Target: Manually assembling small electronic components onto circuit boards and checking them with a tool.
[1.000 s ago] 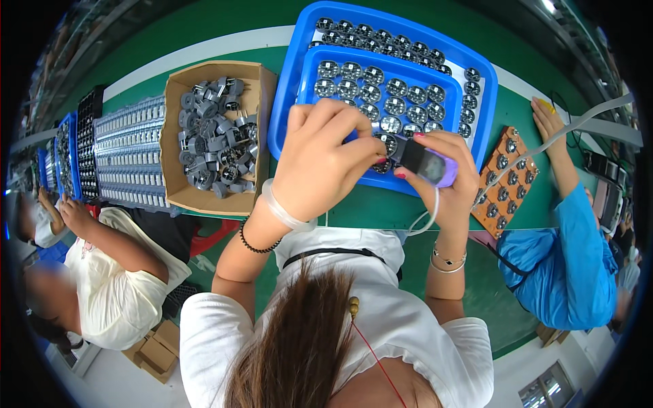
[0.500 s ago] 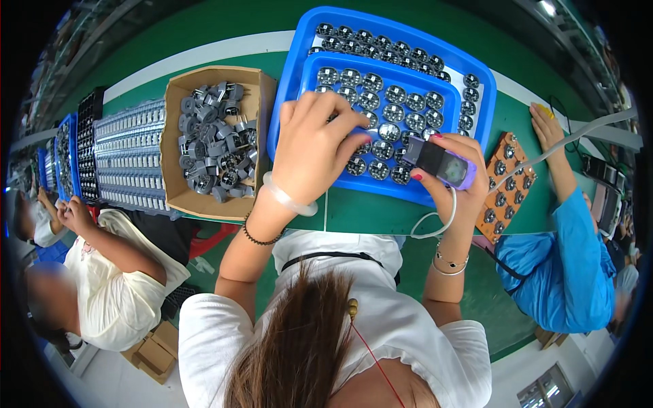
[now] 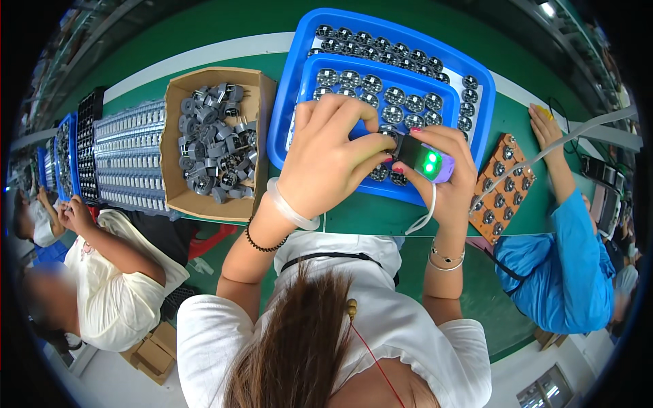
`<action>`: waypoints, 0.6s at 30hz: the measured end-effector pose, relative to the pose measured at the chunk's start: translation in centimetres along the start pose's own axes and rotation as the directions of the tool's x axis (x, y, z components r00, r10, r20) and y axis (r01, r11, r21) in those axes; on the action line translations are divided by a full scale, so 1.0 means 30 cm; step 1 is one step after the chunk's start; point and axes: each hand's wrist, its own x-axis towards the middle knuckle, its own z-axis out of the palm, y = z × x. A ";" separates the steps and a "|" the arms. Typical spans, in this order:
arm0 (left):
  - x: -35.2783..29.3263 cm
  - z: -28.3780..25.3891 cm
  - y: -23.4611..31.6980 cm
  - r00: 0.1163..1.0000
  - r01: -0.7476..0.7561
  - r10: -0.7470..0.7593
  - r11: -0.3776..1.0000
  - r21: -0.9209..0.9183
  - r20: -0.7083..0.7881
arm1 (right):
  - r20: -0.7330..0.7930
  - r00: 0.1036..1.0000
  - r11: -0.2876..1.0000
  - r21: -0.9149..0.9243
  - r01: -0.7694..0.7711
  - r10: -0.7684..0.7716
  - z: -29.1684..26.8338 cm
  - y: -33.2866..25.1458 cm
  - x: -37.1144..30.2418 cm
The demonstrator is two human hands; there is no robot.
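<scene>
My right hand (image 3: 454, 173) grips a small purple and black handheld device (image 3: 413, 151) with two green lights lit and a white cable hanging from it. Close against the device's dark end, my left hand (image 3: 330, 153) has its thumb and fingers pinched together; what they hold, if anything, is hidden. Both hands are over a smaller blue tray (image 3: 451, 102) with rows of round, clear-and-black parts (image 3: 394, 96). That tray rests in a larger blue tray (image 3: 291, 81) holding more of the same parts.
Left of the trays stands a cardboard box (image 3: 175, 197) of loose grey cylindrical parts, beside racks of small parts (image 3: 129, 153). On the right lies an orange-brown board (image 3: 501, 194) with round parts. A co-worker's hand (image 3: 546, 127) rests nearby; another person sits left.
My left hand has moved right to meet the device, and my right hand has shifted slightly left. Two green lights now glow on the device, whose face was dark.
</scene>
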 end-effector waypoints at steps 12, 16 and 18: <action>-0.029 0.067 -0.072 0.993 0.105 -0.109 0.992 0.067 0.054 | -0.239 0.950 0.978 0.104 -0.182 0.202 -0.034 0.034 -0.021; -0.003 0.067 -0.076 0.996 0.094 -0.094 0.992 0.083 -0.009 | -0.179 0.969 0.983 0.090 -0.158 0.172 -0.035 0.042 -0.026; 0.013 0.076 -0.082 0.994 0.108 -0.105 0.990 0.092 -0.043 | -0.152 0.970 0.980 0.085 -0.178 0.189 -0.035 0.038 -0.018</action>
